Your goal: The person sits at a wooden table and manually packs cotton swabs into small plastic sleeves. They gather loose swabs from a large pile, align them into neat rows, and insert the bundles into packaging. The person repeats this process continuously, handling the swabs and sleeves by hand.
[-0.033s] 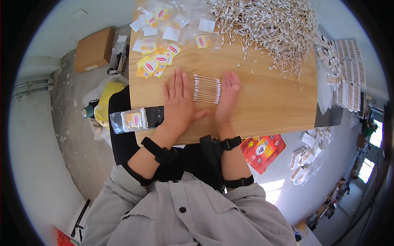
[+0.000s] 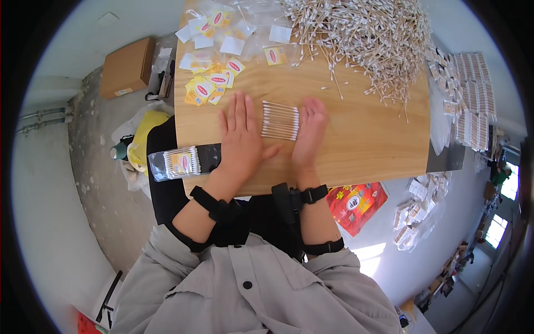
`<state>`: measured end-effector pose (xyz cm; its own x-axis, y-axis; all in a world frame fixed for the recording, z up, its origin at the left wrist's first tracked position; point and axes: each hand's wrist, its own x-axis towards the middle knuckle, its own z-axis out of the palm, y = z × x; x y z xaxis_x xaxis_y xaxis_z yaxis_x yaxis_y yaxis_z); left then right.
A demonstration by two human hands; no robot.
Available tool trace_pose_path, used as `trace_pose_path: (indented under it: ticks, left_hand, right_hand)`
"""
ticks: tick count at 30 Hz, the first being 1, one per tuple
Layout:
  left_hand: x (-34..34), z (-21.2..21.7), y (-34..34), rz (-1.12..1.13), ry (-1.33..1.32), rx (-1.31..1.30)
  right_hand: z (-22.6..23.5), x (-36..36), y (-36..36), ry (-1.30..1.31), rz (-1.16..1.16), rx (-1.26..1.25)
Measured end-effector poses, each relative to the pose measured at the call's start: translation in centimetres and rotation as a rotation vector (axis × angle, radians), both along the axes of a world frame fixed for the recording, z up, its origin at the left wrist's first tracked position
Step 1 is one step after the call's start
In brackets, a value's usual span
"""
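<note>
A neat row of cotton swabs (image 2: 280,121) lies side by side on the wooden table (image 2: 367,145), between my two hands. My left hand (image 2: 241,136) rests flat to the left of the row, fingers stretched, thumb pointing toward the right. On the other side my right hand (image 2: 310,131) stands on its edge, palm facing the swab tips, fingers a little bent and holding nothing. It is at or very near the tips; contact is hard to tell. By my left wrist, a clear packet of swabs (image 2: 182,162) with a yellow label sits at the table's left edge.
A big heap of loose swabs (image 2: 367,39) covers the far right. Yellow and white paper labels (image 2: 208,86) and clear bags (image 2: 253,14) lie far left. Stacked swab packs (image 2: 473,100) stand beyond the right edge; a red bag (image 2: 359,206) is below the front edge.
My left hand has shifted slightly left, away from the swab row. My right hand has moved only a touch to the right. The swabs lie as before.
</note>
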<state>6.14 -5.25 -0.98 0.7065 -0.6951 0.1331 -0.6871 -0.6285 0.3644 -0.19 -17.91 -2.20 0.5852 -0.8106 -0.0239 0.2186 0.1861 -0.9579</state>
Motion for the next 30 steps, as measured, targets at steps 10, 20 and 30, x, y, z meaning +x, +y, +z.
trace_pose_path:
  ticks: [10, 20, 30]
  left_hand:
    - [-0.7, 1.1, 0.7, -0.266, 0.004, 0.080]
    - [1.1, 1.3, -0.7, -0.254, 0.068, 0.024]
    - [-1.8, 0.9, 3.7, -0.141, 0.042, 0.141]
  right_hand:
    - [-1.9, -0.4, -0.7, -0.058, 0.051, -0.020]
    - [-1.5, 0.5, -0.5, 0.007, 0.059, -0.064]
    - [0.1, -1.0, 5.2, 0.060, 0.222, -0.006]
